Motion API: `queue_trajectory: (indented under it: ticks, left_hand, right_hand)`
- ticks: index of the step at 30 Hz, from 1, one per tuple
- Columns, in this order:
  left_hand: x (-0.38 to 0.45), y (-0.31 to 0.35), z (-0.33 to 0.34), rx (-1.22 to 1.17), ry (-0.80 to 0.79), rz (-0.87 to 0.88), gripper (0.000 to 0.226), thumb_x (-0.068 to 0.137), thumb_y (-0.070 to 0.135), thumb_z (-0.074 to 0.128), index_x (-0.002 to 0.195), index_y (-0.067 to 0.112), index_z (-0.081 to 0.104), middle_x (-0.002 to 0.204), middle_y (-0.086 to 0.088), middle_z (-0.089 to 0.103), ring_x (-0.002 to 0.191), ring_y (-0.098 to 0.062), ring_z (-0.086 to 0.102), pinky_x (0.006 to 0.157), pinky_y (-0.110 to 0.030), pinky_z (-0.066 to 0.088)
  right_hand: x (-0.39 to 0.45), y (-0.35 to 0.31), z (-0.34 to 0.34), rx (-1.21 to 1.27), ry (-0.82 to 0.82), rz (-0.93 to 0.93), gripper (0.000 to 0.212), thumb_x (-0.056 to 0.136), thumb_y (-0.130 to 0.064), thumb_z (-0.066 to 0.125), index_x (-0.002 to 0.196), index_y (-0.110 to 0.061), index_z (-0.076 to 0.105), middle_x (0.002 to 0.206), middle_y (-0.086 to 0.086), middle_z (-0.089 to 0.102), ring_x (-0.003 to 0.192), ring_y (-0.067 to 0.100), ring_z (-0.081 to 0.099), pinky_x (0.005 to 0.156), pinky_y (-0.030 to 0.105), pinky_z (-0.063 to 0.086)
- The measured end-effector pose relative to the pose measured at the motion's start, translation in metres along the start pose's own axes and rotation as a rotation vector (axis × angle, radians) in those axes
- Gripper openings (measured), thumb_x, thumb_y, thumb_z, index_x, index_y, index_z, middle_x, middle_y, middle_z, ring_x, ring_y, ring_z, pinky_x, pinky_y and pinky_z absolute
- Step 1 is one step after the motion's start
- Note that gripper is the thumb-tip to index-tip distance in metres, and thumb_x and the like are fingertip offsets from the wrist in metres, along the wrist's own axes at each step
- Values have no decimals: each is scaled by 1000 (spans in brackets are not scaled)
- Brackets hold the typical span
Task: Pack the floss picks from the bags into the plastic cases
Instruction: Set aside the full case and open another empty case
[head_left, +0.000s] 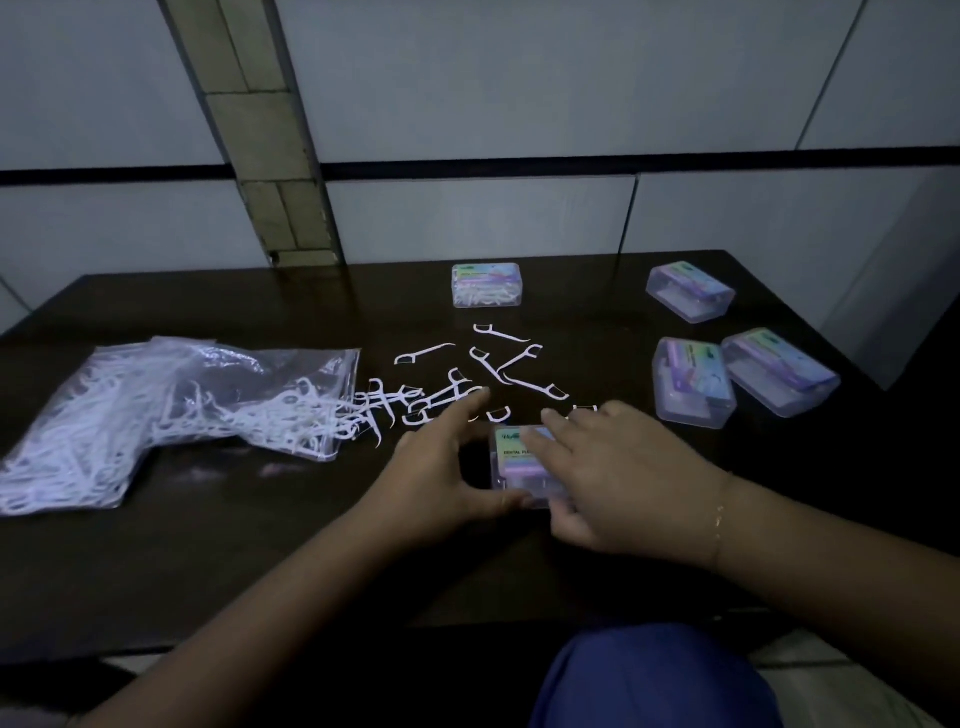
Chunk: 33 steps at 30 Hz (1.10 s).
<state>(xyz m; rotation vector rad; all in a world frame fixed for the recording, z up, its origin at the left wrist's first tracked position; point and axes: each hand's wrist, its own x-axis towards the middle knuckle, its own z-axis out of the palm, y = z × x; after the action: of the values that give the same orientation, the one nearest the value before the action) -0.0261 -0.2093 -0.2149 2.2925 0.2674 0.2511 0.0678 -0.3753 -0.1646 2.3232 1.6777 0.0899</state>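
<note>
Dark surface (208, 545): both hands grip plastic case (522, 462), left hand (441, 478) curled at its side, right hand (608, 483) over lid. Loose floss picks (488, 374) just beyond fingers, bag (171, 410) left. Risk: lid popping, knuckles scattering picks.

We see a clear bag (171, 410) of white floss picks lying at left, loose picks (488, 374) scattered at centre, one labelled plastic case (519, 462) nearest, a filled case (486, 285) far, three cases (727, 358) right.
</note>
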Motion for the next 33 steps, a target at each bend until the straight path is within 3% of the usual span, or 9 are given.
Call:
queue_trajectory:
  ticks: [2, 4, 7, 12, 16, 22, 24, 28, 33]
  left_hand:
    - [-3, -4, 3, -31, 14, -15, 106, 57, 47, 84, 146, 28, 29, 128, 17, 58, 123, 0, 49, 108, -29, 36]
    - [-5, -5, 5, -46, 17, -13, 107, 55, 54, 82, 145, 28, 30, 128, 19, 57, 125, -1, 47, 110, -30, 34]
    - [-7, -5, 7, -38, 8, -4, 111, 50, 69, 67, 145, 25, 30, 128, 22, 56, 128, -2, 44, 111, -40, 32]
    - [-7, -4, 8, 3, 7, -12, 105, 60, 54, 80, 146, 22, 29, 131, 19, 55, 129, -4, 42, 111, -43, 30]
    - [-7, -3, 8, 42, 45, -7, 101, 61, 48, 83, 145, 21, 32, 135, 17, 52, 130, -4, 41, 111, -41, 30]
    - [-8, -6, 8, 64, 37, 12, 100, 62, 50, 81, 144, 27, 30, 131, 25, 53, 131, -1, 38, 108, -32, 24]
    - [-8, -6, 9, 74, 4, 21, 101, 60, 52, 81, 144, 29, 29, 132, 24, 52, 131, -1, 37, 105, -27, 22]
    - [-3, 0, 17, -14, -131, 4, 102, 52, 62, 78, 138, 42, 28, 135, 21, 51, 130, -2, 40, 111, -42, 33]
    - [19, 26, 38, 36, -230, 35, 102, 59, 54, 79, 140, 47, 17, 143, 13, 42, 133, -10, 35, 109, -45, 34]
  right_hand:
    - [0, -6, 5, 12, 68, 13, 54, 76, -37, 53, 115, -1, 65, 107, 27, 66, 86, 38, 68, 67, 45, 56]
    - [0, -16, 7, -47, 48, -6, 62, 83, -32, 64, 131, 5, 49, 125, 33, 53, 111, 43, 58, 85, 50, 53]
    - [-3, -24, 14, -109, -16, 0, 68, 94, -28, 54, 144, 6, 23, 142, 37, 30, 131, 47, 37, 98, 57, 43]
    - [-3, -20, 14, -175, -29, -36, 67, 86, -25, 67, 135, 11, 38, 128, 41, 45, 114, 50, 53, 80, 59, 53]
    - [-2, -11, 2, 16, 101, 34, 38, 67, -24, 74, 94, 2, 69, 74, 22, 68, 57, 33, 66, 42, 36, 52]
    - [12, 21, -30, 353, 302, 248, 24, 97, -26, 43, 120, -20, 51, 104, 1, 63, 90, 17, 59, 77, 28, 49]
    - [20, 31, -26, 381, 256, 314, 22, 98, -24, 43, 115, -21, 55, 105, 2, 64, 91, 17, 58, 78, 28, 48]
    - [18, 52, -24, 402, 65, 369, 21, 98, -22, 41, 110, -23, 59, 103, 0, 63, 91, 15, 57, 75, 26, 44]
    - [5, 77, -24, 272, -50, 495, 17, 96, -22, 44, 99, -24, 61, 98, 0, 63, 90, 15, 55, 84, 30, 43]
